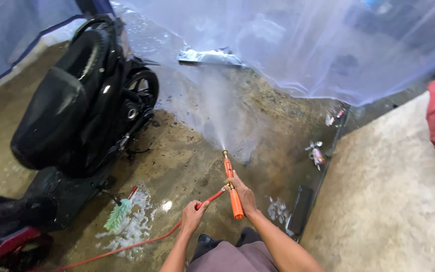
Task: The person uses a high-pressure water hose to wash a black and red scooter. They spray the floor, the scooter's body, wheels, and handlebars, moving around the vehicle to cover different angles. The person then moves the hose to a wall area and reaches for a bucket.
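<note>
Floor (187, 166) of wet, stained concrete fills most of the view, with a drier, paler slab (393, 201) along its right edge. Sheeting (298, 45) of clear plastic hangs across the far edge, wet and streaked with foam. A black scooter (76, 106) stands on the left part of the floor, its seat towards the camera and its rear wheel (144, 88) near the sheeting. Beside it, at the near left, a green brush (118, 214) lies in a patch of suds (137, 226).

The right hand (242, 194) is closed around an orange spray gun (231, 186) near the middle of the floor — its brass tip points away, and a fan of water (217, 106) shoots from it onto the floor towards the sheeting. The left hand (192, 216) is closed on the red hose (142, 242) just behind the gun; the hose trails off towards the near left corner.

By the right edge of the wet floor lie some small packets (317, 153) — what they are cannot be told.
</note>
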